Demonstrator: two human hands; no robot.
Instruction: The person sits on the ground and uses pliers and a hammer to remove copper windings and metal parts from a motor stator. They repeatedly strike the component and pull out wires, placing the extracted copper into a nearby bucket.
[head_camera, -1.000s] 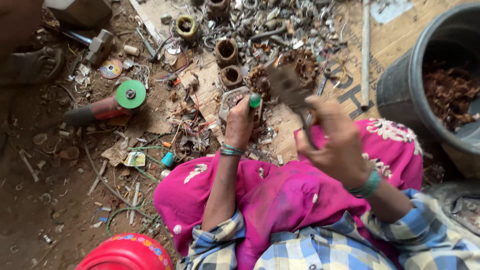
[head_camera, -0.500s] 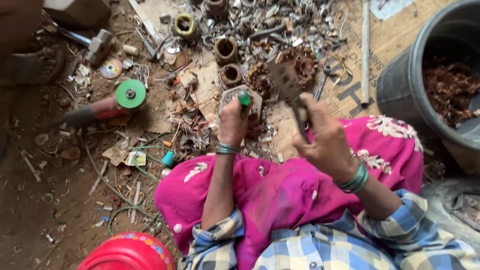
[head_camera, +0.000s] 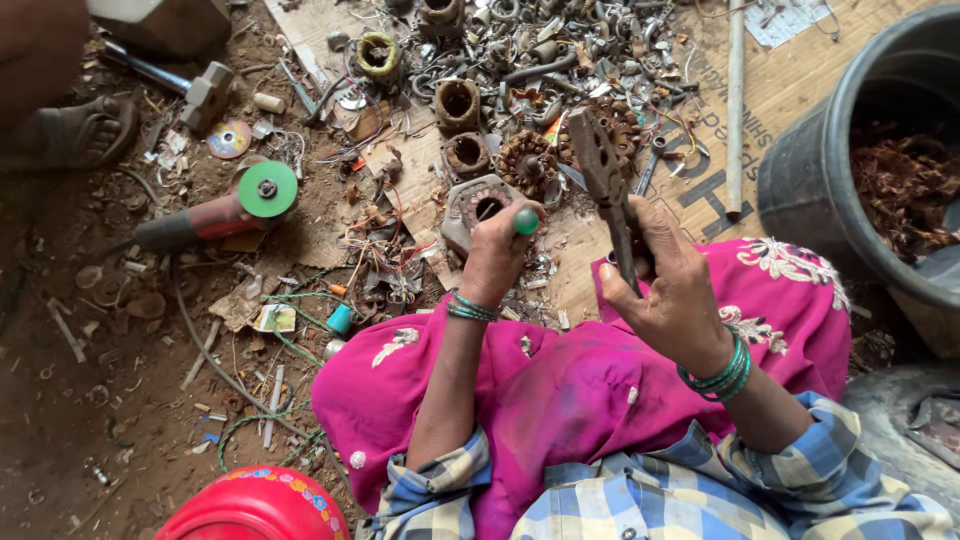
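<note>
left hand (head_camera: 497, 255) closed on green-capped tool (head_camera: 526, 221), tip at motor housing (head_camera: 477, 208) on floor | right hand (head_camera: 665, 283) gripping rusty pliers (head_camera: 604, 180) raised | advice: brace housing, pry square, avoid slip

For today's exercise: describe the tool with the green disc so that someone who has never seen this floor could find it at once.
Start at the pink cloth over the seated person's lap, then look up and left across the dirt floor. There lies an angle grinder with a red and grey body, well left of the left hand. Its flat, round, bright green disc sets it apart from the rusty scrap.
</note>
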